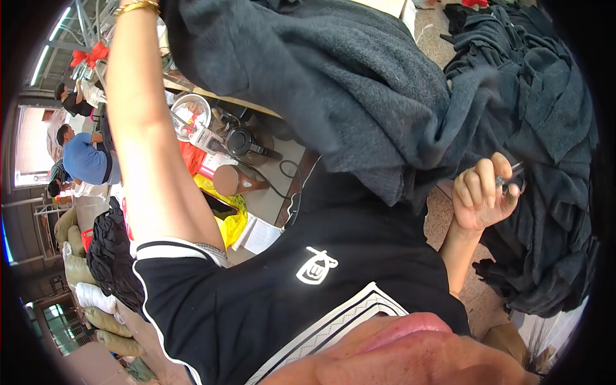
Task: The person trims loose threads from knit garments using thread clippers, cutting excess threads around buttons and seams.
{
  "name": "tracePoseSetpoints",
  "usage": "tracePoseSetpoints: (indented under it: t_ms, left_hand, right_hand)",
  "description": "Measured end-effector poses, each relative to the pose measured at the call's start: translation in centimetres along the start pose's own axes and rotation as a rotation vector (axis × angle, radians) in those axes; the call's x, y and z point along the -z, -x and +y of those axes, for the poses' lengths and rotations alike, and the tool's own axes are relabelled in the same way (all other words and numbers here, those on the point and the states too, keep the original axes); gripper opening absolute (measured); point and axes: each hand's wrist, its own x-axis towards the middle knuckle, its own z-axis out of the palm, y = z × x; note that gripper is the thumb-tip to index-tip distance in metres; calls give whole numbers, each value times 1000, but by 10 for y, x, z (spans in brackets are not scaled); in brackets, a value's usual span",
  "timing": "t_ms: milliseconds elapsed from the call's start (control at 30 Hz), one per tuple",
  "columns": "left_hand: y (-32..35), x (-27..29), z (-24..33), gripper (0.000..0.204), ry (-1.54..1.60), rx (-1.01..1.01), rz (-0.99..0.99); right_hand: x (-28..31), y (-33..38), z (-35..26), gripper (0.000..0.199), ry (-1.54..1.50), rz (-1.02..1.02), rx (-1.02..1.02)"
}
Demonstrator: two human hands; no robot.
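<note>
A large dark grey cloth (359,83) hangs across the upper middle, draped in loose folds in front of my body. My left arm reaches up along its left side, with a gold bracelet (138,6) at the wrist; the hand itself is beyond the top edge. My right hand (484,192) is raised at the right, just below a trailing fold of the cloth. Its fingers are curled around small pointed metal thread snips (515,169), partly hidden by the hand and dark against the cloth behind.
A big heap of dark grey cloth (545,128) fills the right side. At the left are a metal bowl (190,115), a dark-lidded jug (240,141), a cable and a yellow bag (234,224). Farther off sit a person in blue (83,157), others, and stuffed sacks (106,321).
</note>
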Motion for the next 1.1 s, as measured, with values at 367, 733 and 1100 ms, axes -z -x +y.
tracePoseSetpoints:
  t_ms: [367,733,1100]
  left_hand:
    - [211,-98,-34,62,-406,-488,-1384]
    - [208,-60,-47,59,-1101,278,-1695]
    - [60,-14,1,41,-687,-127,-587]
  right_hand:
    - [19,17,6,20,46,166,44]
    - [22,24,-14,14,15,207,95]
    - [31,25,-15,16,47,229,81]
